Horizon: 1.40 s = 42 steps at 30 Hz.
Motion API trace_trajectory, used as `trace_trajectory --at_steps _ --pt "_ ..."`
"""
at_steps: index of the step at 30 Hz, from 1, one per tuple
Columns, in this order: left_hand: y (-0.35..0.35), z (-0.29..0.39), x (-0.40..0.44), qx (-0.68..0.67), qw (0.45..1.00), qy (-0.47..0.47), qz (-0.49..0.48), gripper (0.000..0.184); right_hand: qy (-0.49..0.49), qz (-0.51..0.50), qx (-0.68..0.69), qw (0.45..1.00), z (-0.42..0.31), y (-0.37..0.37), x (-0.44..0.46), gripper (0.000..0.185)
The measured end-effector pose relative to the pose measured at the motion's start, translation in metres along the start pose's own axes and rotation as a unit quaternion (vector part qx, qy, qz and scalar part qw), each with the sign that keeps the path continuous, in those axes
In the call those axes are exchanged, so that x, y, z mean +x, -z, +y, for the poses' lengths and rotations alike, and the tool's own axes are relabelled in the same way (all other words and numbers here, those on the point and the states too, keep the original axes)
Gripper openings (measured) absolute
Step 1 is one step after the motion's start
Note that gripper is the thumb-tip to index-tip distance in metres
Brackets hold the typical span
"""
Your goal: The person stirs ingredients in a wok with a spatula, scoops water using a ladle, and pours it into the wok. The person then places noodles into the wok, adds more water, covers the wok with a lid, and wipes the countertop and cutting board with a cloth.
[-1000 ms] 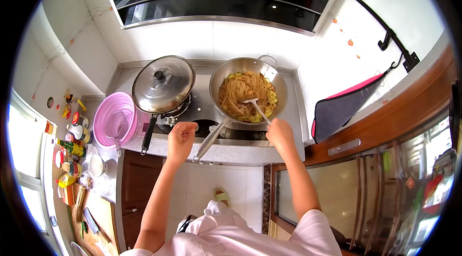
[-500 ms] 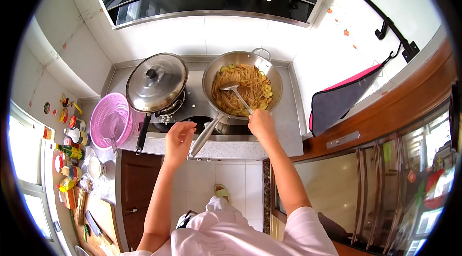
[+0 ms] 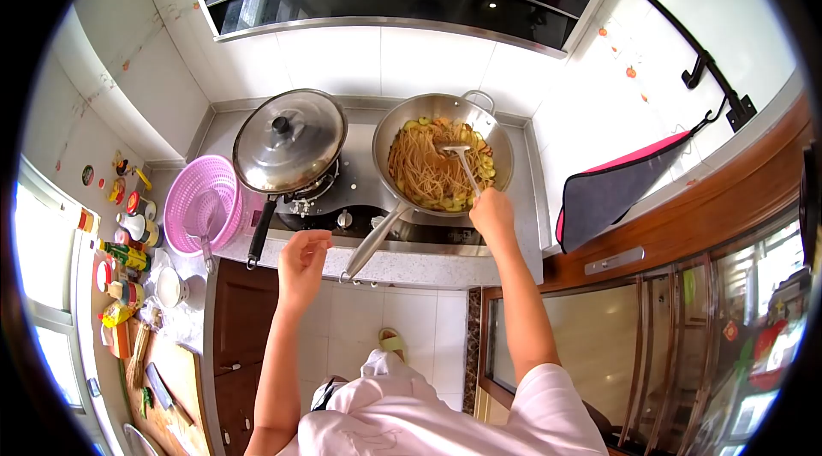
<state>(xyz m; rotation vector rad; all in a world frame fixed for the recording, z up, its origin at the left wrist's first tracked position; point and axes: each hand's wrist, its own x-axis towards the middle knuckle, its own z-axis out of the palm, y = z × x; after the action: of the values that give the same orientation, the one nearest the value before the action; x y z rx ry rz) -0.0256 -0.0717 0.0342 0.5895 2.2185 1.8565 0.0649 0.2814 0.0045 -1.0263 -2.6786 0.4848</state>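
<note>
My right hand (image 3: 492, 212) is wrapped round the handle of a metal spatula (image 3: 468, 170). The spatula's head rests among brown noodles (image 3: 418, 163) with slices of vegetable. They lie in a steel wok (image 3: 507, 143) on the right burner. My left hand (image 3: 303, 261) hovers in the air in front of the counter edge, fingers loosely extended and holding nothing. It is apart from the wok's long handle (image 3: 375, 242), which points toward me on its right. To its upper left is the black handle (image 3: 260, 238) of a lidded pan.
The steel lid (image 3: 300, 143) covers the pan on the left burner. Left of it stands a pink basket (image 3: 175, 212) with a utensil inside. Bottles and jars (image 3: 137, 229) line the left counter, near a knife (image 3: 163, 387) on a cutting board (image 3: 193, 392). A grey cloth (image 3: 604, 190) hangs at right.
The spatula has moved right and up through the noodles, with my right hand shifting right. My left hand has drawn slightly down and away from the wok handle. The view has shifted slightly.
</note>
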Motion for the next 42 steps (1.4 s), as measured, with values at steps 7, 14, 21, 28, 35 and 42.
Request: trace_trajectory --at_steps 7,14,21,28,35,42 --pt "0.007 -0.002 -0.009 0.027 0.999 0.026 0.006 0.017 0.003 -0.035 0.034 0.999 -0.019 0.045 -0.061 0.023" --pt "-0.007 -0.003 -0.010 0.004 1.000 0.028 -0.003 0.014 0.017 -0.065 0.013 0.998 -0.014 0.010 -0.068 0.026" --pt "-0.007 -0.011 -0.016 -0.007 0.999 0.032 0.005 0.015 0.008 -0.071 0.010 0.997 -0.015 0.068 -0.098 0.023" --pt "-0.008 -0.005 -0.023 -0.023 0.999 0.049 0.007 0.016 0.037 -0.094 -0.024 0.995 -0.009 0.067 -0.093 0.023" --pt "0.022 -0.019 -0.044 -0.024 0.997 0.063 0.041 0.017 -0.004 0.002 0.005 1.000 -0.009 0.037 -0.079 0.025" --pt "0.076 -0.035 -0.090 -0.055 0.992 0.057 0.097 0.017 -0.018 -0.009 -0.087 0.996 -0.029 0.005 -0.101 0.037"
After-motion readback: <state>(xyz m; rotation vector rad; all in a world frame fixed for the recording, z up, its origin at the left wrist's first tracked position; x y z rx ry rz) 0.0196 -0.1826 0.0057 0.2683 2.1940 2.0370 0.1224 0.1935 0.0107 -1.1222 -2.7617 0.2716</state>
